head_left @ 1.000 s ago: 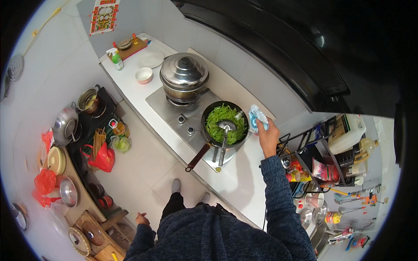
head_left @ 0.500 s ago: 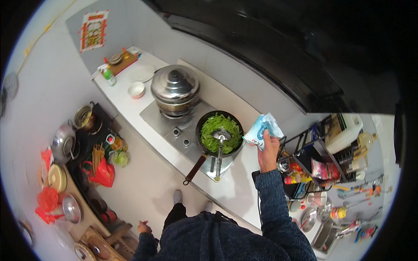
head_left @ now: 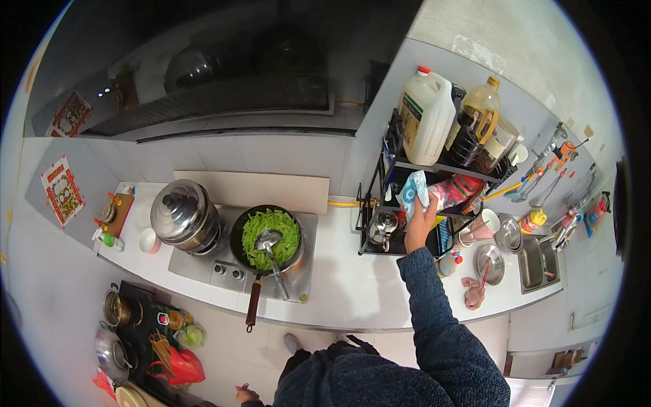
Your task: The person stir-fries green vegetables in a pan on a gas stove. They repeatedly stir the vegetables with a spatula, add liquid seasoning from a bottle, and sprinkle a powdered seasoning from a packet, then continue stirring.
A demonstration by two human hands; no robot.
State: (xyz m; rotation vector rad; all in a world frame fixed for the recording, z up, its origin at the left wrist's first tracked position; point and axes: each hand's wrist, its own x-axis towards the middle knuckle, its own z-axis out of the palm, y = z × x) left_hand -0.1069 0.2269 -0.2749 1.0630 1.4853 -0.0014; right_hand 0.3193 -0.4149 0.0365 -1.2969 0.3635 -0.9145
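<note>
My right hand (head_left: 419, 224) is raised at the black wire rack (head_left: 380, 203) and grips a small blue and white packet (head_left: 412, 190) by the middle shelf. My left hand (head_left: 245, 393) hangs low by my side at the bottom edge, and I cannot tell whether it holds anything. A black pan (head_left: 266, 239) of green vegetable strips sits on the stove with a metal ladle (head_left: 270, 245) resting in it. A lidded steel pot (head_left: 182, 214) stands on the burner to its left.
Large oil jugs (head_left: 427, 115) stand on the rack's top shelf and a small kettle (head_left: 382, 227) at its bottom. Steel bowls (head_left: 489, 261), a cloth (head_left: 473, 290) and a sink (head_left: 537, 263) lie to the right. Pots and bags crowd the floor at lower left (head_left: 129, 325).
My right hand has carried the packet from beside the pan over to the rack on the right. My view has swung right, bringing the rack and sink into sight.
</note>
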